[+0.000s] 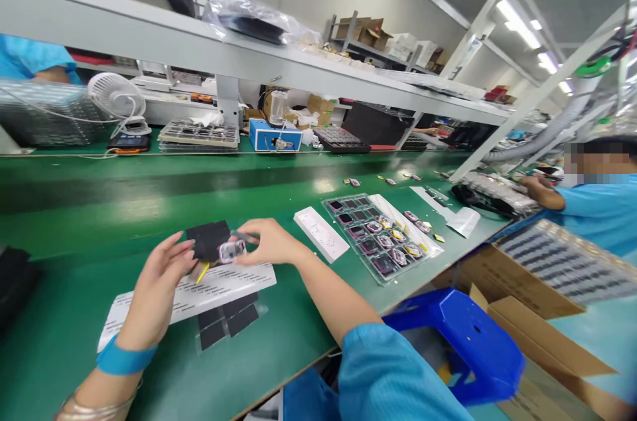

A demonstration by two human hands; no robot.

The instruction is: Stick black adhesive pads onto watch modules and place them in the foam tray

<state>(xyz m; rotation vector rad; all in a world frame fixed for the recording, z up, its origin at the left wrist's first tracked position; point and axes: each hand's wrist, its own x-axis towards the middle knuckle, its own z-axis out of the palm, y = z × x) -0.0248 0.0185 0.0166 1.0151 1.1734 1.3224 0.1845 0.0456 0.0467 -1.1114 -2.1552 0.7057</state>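
Note:
My right hand grips a small electronic module with a pale pinkish frame between thumb and fingers. My left hand is loosely curled, fingers apart, its fingertips beside a small piece with a yellow tab; whether they touch it is unclear. Behind both hands is a black sheet of pads. Under them lies a white printed backing sheet, and more black square pads rest on the green bench nearer me.
To the right, a clear tray holds several modules beside a white block. A blue stool and open cardboard box stand below the bench edge. Behind are a blue device and fan. A co-worker sits right.

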